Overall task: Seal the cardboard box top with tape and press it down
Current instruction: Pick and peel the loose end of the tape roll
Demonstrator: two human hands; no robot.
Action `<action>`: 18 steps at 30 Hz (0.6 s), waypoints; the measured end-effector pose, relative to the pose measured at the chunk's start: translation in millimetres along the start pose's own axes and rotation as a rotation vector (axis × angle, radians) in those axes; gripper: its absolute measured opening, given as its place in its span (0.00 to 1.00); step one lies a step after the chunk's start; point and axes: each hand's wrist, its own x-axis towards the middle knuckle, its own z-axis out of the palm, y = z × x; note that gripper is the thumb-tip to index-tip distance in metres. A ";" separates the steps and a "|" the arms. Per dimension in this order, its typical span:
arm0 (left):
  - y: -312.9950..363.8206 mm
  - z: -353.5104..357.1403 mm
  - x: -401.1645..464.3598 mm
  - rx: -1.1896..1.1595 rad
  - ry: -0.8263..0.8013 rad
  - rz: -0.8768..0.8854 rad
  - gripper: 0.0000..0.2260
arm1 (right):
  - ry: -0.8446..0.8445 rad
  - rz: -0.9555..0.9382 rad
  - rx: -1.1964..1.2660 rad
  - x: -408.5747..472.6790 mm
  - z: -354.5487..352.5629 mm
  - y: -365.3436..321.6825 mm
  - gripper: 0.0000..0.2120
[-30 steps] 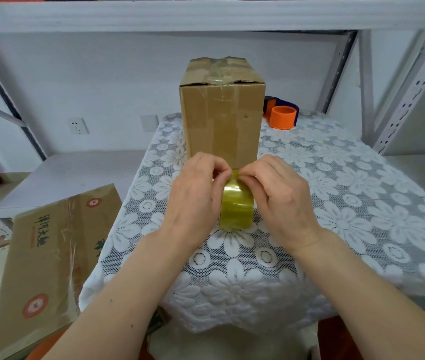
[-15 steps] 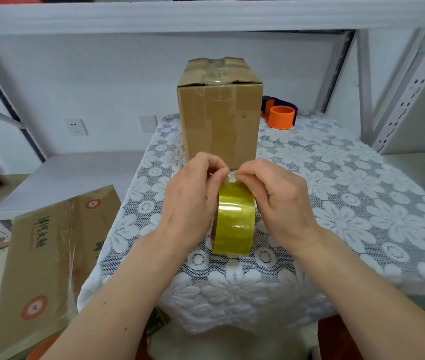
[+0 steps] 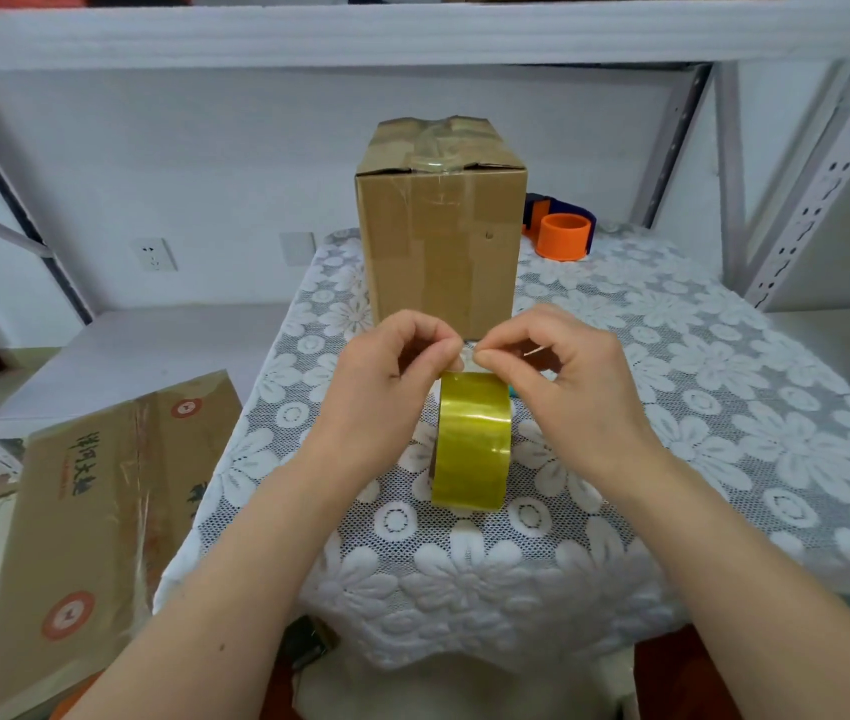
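A glossy, yellow-tinted tape roll hangs on edge over the white floral lace tablecloth, just below 2 hands. The left hand and right hand pinch the tape's clear free end at the roll's 12 o'clock; the end itself is hard to make out. The tall, creased cardboard box stands upright at 12 o'clock, its top already taped. An orange tape dispenser sits half hidden behind it at 1 o'clock.

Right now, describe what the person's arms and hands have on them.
Nothing is worn. The left hand and right hand are bare, with no gloves, rings, watch or bracelet showing. Both forearms are uncovered down to the frame's bottom edge; no sleeve shows.
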 end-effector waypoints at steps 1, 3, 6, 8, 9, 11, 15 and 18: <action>0.6 -1.8 0.8 -0.032 -0.023 -0.024 0.05 | 0.003 0.033 0.019 0.2 -0.5 -0.7 0.03; 2.4 -6.1 1.7 -0.108 -0.075 -0.061 0.07 | 0.006 0.067 0.026 1.0 -1.6 -1.8 0.04; 5.7 -12.1 2.1 -0.174 -0.123 -0.126 0.04 | -0.001 0.075 0.002 1.2 -0.9 -2.7 0.04; 7.2 -12.1 0.9 -0.166 -0.112 -0.151 0.07 | 0.002 0.057 -0.011 1.1 0.6 -3.4 0.04; 7.2 -11.5 0.7 -0.155 -0.096 -0.159 0.08 | 0.002 0.046 -0.014 0.9 1.4 -3.9 0.04; 7.6 -10.5 1.2 -0.141 -0.060 -0.175 0.10 | 0.001 0.020 -0.014 -0.3 2.4 -4.8 0.04; 7.5 -9.7 3.1 -0.150 -0.013 -0.185 0.09 | 0.009 -0.033 -0.042 -2.7 4.3 -5.2 0.04; 9.1 -8.0 2.8 -0.171 0.005 -0.177 0.06 | 0.010 -0.075 -0.056 -3.1 5.2 -5.3 0.05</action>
